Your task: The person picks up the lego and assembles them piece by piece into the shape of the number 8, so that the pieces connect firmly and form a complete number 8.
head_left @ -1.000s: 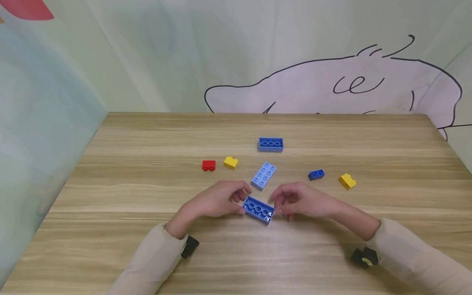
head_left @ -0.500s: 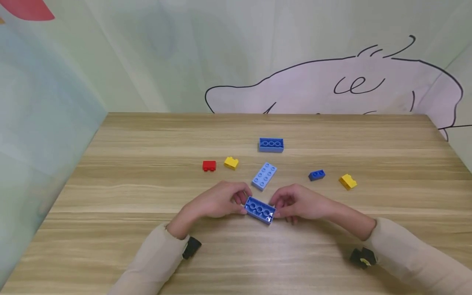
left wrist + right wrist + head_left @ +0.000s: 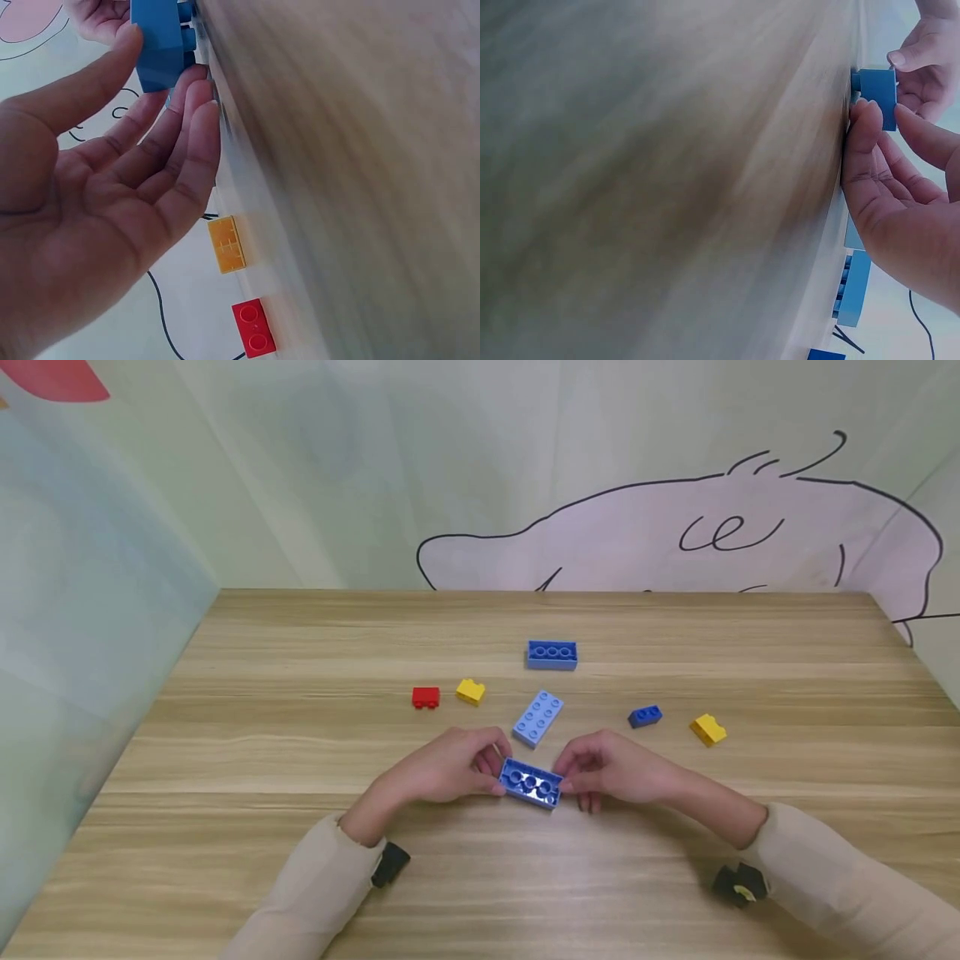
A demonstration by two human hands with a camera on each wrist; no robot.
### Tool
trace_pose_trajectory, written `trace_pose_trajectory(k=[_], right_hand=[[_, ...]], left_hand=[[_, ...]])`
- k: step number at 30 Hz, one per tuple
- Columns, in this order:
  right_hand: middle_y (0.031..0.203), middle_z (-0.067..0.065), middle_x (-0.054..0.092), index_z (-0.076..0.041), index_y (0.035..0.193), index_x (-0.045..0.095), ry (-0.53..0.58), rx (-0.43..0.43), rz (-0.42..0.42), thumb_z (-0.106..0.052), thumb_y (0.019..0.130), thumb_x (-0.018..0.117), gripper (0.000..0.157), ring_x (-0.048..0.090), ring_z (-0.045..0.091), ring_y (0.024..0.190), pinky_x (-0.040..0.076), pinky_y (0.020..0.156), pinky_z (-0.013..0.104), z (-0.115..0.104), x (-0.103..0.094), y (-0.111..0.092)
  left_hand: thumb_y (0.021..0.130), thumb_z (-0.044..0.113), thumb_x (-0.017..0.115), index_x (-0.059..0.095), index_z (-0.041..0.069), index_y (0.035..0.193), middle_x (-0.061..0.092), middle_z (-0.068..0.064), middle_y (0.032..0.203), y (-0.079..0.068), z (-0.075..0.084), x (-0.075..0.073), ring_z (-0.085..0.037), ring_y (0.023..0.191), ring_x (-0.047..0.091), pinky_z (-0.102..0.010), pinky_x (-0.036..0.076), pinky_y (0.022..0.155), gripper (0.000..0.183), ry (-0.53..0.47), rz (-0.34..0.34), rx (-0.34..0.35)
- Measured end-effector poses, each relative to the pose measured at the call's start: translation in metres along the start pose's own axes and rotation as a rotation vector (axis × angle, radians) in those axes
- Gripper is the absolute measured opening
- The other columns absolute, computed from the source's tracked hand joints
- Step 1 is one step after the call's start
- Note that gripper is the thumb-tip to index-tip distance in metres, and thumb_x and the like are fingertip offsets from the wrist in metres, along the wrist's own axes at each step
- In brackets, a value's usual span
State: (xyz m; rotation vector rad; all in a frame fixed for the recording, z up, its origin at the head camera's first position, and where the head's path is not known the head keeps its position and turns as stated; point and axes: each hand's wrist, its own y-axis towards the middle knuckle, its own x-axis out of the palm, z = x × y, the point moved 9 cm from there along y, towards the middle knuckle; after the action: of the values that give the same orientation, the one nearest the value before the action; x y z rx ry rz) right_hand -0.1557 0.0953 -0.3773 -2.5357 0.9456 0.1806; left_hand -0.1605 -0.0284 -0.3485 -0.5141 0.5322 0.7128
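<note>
Hollow underside up, a blue brick with tubes inside is between my two hands in the head view. My left hand pinches its left end with thumb and fingers; the left wrist view shows the thumb on the blue brick and its studs facing the table. At the other end, my right hand pinches it between thumb and fingertips, seen also on the brick in the right wrist view. Just beyond lies a light blue brick, studs up.
Farther back is another upturned blue brick. A red brick and a yellow brick lie to the left. A small dark blue brick and a second yellow brick lie to the right on the wooden table.
The held blue brick has shifted slightly right and its right end has swung a little away from me; the glare inside it has moved. Both hands stay at its ends.
</note>
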Motion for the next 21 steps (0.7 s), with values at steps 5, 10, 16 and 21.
trace_pose_trajectory(k=[5, 10, 16, 21], right_hand=[[0.078, 0.01, 0.062, 0.001, 0.095, 0.062, 0.01, -0.002, -0.001, -0.006, 0.087, 0.06, 0.011, 0.057, 0.02, 0.063, 0.052, 0.056, 0.03, -0.0003, -0.0002, 0.0003], [0.08, 0.01, 0.062, 0.002, 0.095, 0.061, 0.02, 0.003, -0.002, -0.005, 0.087, 0.059, 0.011, 0.058, 0.02, 0.064, 0.052, 0.058, 0.03, 0.0006, -0.0005, 0.0005], [0.081, 0.01, 0.062, 0.003, 0.096, 0.061, 0.023, 0.003, -0.009, -0.005, 0.088, 0.059, 0.011, 0.059, 0.021, 0.066, 0.052, 0.059, 0.03, 0.0005, -0.0011, 0.0004], [0.083, 0.01, 0.063, 0.003, 0.096, 0.061, 0.024, 0.001, -0.009, -0.004, 0.088, 0.058, 0.011, 0.059, 0.021, 0.067, 0.053, 0.06, 0.03, -0.0004, -0.0013, 0.0002]], left_hand=[[0.077, 0.006, 0.071, 0.056, 0.004, 0.101, 0.061, -0.002, 0.084, -0.0001, 0.0007, -0.0008, -0.012, 0.077, 0.056, -0.023, 0.047, 0.071, 0.028, -0.007, 0.004, -0.007], [0.077, 0.006, 0.072, 0.057, 0.004, 0.101, 0.061, -0.002, 0.085, 0.0003, -0.0007, -0.0007, -0.012, 0.078, 0.057, -0.023, 0.048, 0.071, 0.029, -0.02, 0.01, -0.021], [0.081, 0.01, 0.069, 0.058, 0.004, 0.103, 0.062, -0.002, 0.088, -0.0001, -0.0007, -0.0017, -0.013, 0.082, 0.058, -0.024, 0.048, 0.073, 0.026, -0.022, 0.012, -0.013], [0.083, 0.01, 0.066, 0.058, 0.005, 0.102, 0.061, -0.001, 0.088, -0.0002, -0.0016, -0.0022, -0.013, 0.083, 0.058, -0.024, 0.048, 0.074, 0.021, -0.026, 0.014, -0.013]])
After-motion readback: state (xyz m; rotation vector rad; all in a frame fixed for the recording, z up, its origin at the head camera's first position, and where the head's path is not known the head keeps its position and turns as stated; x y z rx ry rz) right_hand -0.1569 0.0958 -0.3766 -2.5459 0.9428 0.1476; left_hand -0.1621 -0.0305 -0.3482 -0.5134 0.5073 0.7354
